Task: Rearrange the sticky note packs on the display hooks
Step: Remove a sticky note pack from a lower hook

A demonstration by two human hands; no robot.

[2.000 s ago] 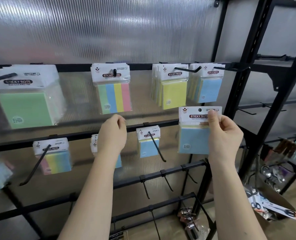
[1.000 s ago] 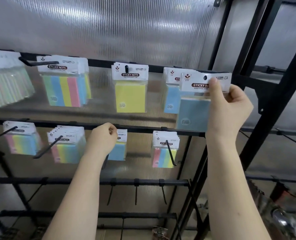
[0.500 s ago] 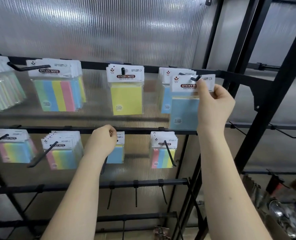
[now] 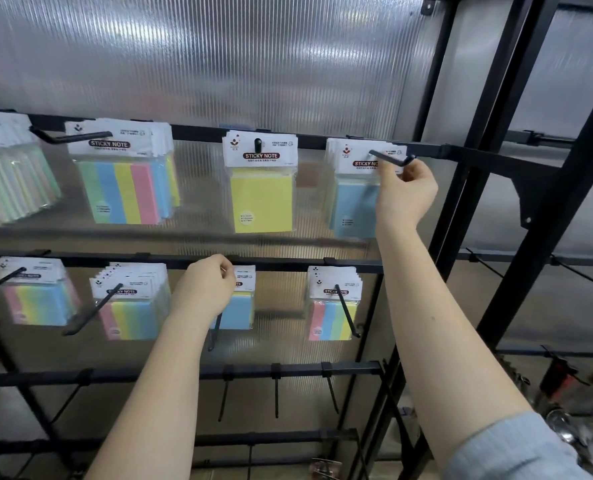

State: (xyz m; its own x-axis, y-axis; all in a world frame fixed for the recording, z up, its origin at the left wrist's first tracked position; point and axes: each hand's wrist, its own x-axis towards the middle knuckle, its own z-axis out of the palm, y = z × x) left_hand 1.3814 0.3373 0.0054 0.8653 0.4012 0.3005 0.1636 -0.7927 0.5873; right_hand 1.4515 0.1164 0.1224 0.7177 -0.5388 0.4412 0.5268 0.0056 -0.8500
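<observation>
The right hand (image 4: 404,192) pinches the header card of a blue sticky note pack (image 4: 355,206), now threaded onto the top-right hook (image 4: 390,159) rather than held below it. The left hand (image 4: 206,289) still grips a lower-row blue pack (image 4: 241,308).

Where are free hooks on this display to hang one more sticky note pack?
The three short black hooks on the third rail, below the small blue pack and the small striped pack, hang bare. The upper two rows are crowded; the right hand holds the large blue pack at the top-right hook.
</observation>
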